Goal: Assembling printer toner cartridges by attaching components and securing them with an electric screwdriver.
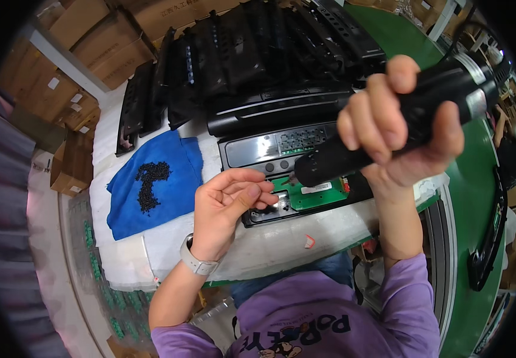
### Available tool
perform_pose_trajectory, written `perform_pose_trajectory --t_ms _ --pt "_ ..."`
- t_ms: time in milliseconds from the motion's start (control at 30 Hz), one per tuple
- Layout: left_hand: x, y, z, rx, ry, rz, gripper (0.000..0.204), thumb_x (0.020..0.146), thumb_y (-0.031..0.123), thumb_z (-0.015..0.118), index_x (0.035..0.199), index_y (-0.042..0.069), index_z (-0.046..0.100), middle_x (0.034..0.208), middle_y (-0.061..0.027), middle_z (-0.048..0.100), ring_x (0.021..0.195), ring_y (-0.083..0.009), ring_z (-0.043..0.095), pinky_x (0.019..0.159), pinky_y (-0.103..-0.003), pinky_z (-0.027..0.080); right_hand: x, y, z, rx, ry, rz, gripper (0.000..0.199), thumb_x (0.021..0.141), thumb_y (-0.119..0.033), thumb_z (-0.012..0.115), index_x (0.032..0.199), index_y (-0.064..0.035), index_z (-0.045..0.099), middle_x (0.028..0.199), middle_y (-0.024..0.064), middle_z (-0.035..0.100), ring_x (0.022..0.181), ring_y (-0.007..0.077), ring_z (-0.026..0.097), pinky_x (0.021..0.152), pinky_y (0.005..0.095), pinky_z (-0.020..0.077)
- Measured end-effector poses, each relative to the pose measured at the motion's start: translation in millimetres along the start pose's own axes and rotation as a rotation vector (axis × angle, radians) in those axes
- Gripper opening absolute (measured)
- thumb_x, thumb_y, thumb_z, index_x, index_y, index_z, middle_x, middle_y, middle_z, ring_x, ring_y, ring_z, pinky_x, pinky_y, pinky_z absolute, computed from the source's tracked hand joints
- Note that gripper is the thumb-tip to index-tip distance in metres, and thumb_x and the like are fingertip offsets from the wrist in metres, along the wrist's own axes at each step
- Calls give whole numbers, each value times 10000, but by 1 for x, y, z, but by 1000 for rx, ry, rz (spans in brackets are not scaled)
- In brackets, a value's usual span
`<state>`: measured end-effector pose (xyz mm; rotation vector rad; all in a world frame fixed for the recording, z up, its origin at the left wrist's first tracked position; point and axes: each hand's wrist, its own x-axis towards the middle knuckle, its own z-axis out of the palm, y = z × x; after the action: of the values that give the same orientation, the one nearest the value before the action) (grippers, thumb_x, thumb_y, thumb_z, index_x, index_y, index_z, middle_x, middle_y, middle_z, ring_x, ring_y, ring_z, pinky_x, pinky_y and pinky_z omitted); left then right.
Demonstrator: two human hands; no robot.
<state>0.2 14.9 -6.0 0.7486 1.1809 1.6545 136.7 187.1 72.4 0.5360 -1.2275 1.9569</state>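
My right hand [389,119] grips a black electric screwdriver [443,95], tilted so that its bit end points down at a green circuit board [311,200]. The bit's tip is at the board's upper left part; whether it touches a screw is too small to tell. The board lies in a black plastic panel [243,154] with round buttons and a grid of openings. My left hand [228,200] hovers over the panel's left end beside the bit, fingers curled toward the thumb. Anything pinched in them is hidden. A white label [316,188] lies across the board.
On the left, a blue cloth [124,206] bears a pile of small black screws [147,188]. Behind the panel, several black plastic housings [234,53] are stacked. Cardboard boxes [106,48] stand at the far left. A small red-edged piece [310,241] lies near the table's front edge.
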Motion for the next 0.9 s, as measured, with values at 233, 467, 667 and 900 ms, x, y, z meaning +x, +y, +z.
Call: perform_pose_trajectory --t_ms 233,467,667,900 --pt "0 0 -5 -206 -60 -121 229 913 168 495 1005 -34 548 845 -126 628 676 -163 625 618 -237 503 -4 -1 3 87 51 -40 421 836 -414 515 1031 -47 443 630 -8 478 476 96 437 579 285 396" --pt "-1 4 -5 -234 -68 -166 243 912 194 498 999 -28 546 831 -126 624 658 -159 622 611 -239 504 -8 3 8 109 98 -54 439 837 -428 507 1048 -47 446 620 -12 463 476 96 429 586 283 390" --pt "0 4 -1 -184 -56 -173 244 907 200 509 996 -22 552 827 -138 624 645 -166 628 611 -240 506 -11 8 10 77 98 -31 449 832 -461 506 1041 -69 442 609 -22 449 474 89 424 575 276 384" --pt "-2 5 -1 -150 -71 -175 232 901 174 517 1008 -28 558 829 -130 627 655 -163 627 606 -233 497 -11 10 12 44 87 -37 447 833 -461 506 1041 -71 443 616 -23 450 476 90 419 575 276 382"
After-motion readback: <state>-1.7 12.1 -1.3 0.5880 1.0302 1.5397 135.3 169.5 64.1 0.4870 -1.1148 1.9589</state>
